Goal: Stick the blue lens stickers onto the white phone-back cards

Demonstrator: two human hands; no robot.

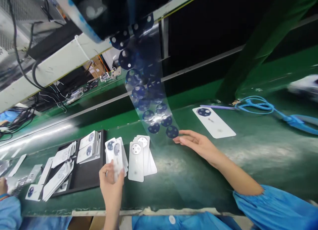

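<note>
My left hand (111, 183) is closed round a small fanned stack of white phone back covers (115, 154), held upright above the green bench. My right hand (196, 142) reaches to the lower end of a long clear film strip (149, 91) that hangs from above and carries several dark blue round camera-ring stickers; thumb and fingers pinch at the lowest sticker (172, 132). Between my hands a second stack of white covers (140, 157) lies flat on the bench. A single white cover with a blue ring fitted (213, 122) lies to the right.
A black tray (81, 177) with rows of white covers sits at the left. A blue coiled cord and strap (268, 109) lies at the right. The conveyor rail (99, 106) and cables run behind. Another person's blue sleeve (7, 210) shows at the far left.
</note>
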